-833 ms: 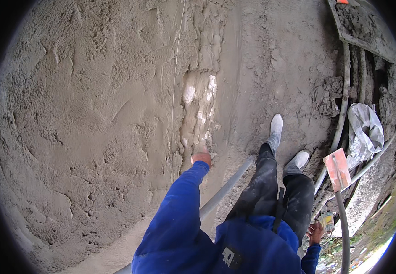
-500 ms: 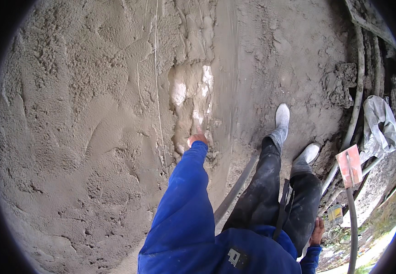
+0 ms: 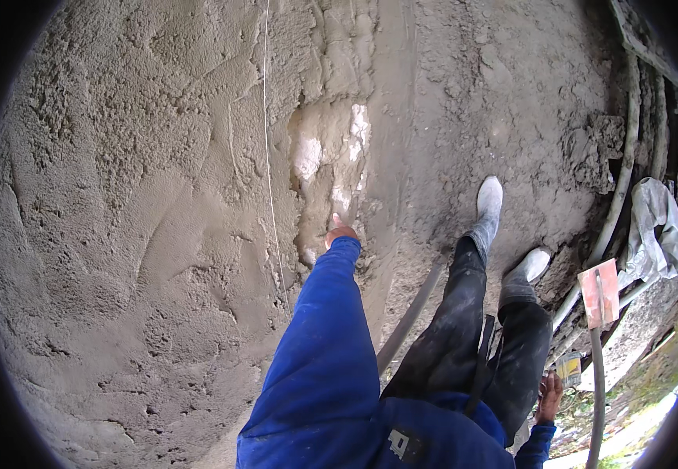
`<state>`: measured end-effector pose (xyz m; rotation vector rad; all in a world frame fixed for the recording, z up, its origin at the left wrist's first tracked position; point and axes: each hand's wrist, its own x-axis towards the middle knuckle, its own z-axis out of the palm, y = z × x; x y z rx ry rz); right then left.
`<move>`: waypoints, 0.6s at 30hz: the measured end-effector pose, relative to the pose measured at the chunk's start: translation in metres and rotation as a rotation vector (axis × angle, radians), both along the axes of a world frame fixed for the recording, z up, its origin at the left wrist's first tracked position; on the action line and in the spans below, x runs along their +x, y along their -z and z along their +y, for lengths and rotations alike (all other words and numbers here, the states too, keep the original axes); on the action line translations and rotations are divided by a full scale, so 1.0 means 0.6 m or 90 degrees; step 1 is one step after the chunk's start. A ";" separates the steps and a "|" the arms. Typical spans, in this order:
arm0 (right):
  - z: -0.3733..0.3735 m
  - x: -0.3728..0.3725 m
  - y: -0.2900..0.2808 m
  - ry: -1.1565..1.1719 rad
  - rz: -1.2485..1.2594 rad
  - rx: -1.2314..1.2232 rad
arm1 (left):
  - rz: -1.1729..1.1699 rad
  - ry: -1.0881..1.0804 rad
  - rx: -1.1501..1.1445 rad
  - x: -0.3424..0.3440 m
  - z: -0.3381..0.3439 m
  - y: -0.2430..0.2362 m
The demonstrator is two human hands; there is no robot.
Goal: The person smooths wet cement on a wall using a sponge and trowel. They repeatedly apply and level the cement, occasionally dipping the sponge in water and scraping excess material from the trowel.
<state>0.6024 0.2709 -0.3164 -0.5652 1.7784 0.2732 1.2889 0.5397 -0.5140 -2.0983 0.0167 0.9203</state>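
Observation:
My left hand [image 3: 339, 234] is at the lower part of a rough groove [image 3: 319, 184] in wet grey mortar, a finger stretched out against it; the other fingers are mostly hidden by the hand. Pale patches [image 3: 308, 156] show inside the groove. A thin white string [image 3: 273, 203] runs along its left. My right hand [image 3: 548, 400] hangs by my right leg with fingers curled, beside a small container with a yellow label [image 3: 568, 369]; what it holds, if anything, is unclear. Close to it is a pinkish square float [image 3: 599, 291] over a grey pole [image 3: 597, 391].
My white-booted feet [image 3: 487, 203] stand on rough grey ground [image 3: 511, 117]. At the right lie long grey pipes [image 3: 620, 187], a crumpled plastic sack [image 3: 652, 219] and a mortar-caked board [image 3: 644, 47]. Another grey pole [image 3: 409, 313] passes beneath my left arm. Some greenery shows at the lower right rim.
My left hand has moved upward in the picture along the groove. The view has shifted, so my legs, the sack and the float appear farther right.

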 end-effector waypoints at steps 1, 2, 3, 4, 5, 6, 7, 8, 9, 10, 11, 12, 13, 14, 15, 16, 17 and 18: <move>-0.002 0.000 -0.001 -0.006 0.026 0.013 | -0.006 -0.018 -0.005 0.003 -0.001 0.003; -0.006 0.000 -0.002 -0.009 0.033 0.024 | -0.013 -0.035 -0.010 0.006 -0.003 0.005; -0.007 -0.003 -0.010 -0.014 0.043 0.037 | -0.006 -0.035 -0.001 0.005 -0.009 0.002; -0.007 -0.009 -0.013 -0.017 0.052 0.050 | 0.001 -0.034 0.009 0.006 -0.016 -0.001; -0.004 -0.019 -0.011 -0.013 0.050 0.049 | 0.006 -0.033 0.020 0.007 -0.024 -0.006; 0.003 -0.038 -0.015 -0.003 0.052 0.046 | 0.042 -0.006 0.029 0.001 -0.054 -0.015; 0.009 -0.061 -0.015 0.008 0.053 0.043 | 0.077 0.021 0.040 -0.005 -0.095 -0.032; 0.015 -0.074 -0.011 0.017 0.048 0.046 | 0.105 0.046 0.057 -0.008 -0.117 -0.055; 0.014 -0.074 -0.009 0.017 0.043 0.054 | 0.134 0.115 0.033 -0.011 -0.120 -0.071; 0.011 -0.075 -0.007 -0.002 0.047 0.058 | 0.127 0.125 0.021 -0.016 -0.123 -0.087; 0.008 -0.071 -0.001 -0.004 0.037 0.055 | 0.120 0.135 0.010 -0.021 -0.126 -0.104; 0.005 -0.071 0.005 -0.009 0.025 0.053 | 0.112 0.143 0.000 -0.026 -0.130 -0.130; 0.005 -0.070 0.016 -0.009 0.024 0.046 | 0.096 0.137 0.007 -0.030 -0.156 -0.160; 0.005 -0.068 0.020 0.000 0.029 0.045 | 0.107 0.152 0.026 -0.031 -0.161 -0.178; 0.000 -0.055 0.023 0.008 0.005 0.037 | 0.115 0.166 0.047 -0.030 -0.161 -0.197; -0.004 -0.046 0.026 0.016 -0.019 0.029 | 0.124 0.179 0.067 -0.029 -0.161 -0.215; -0.006 -0.042 0.031 0.020 -0.031 0.022 | 0.131 0.174 0.090 -0.026 -0.166 -0.232; -0.009 -0.040 0.038 0.023 -0.048 0.017 | 0.112 0.183 0.109 -0.011 -0.139 -0.234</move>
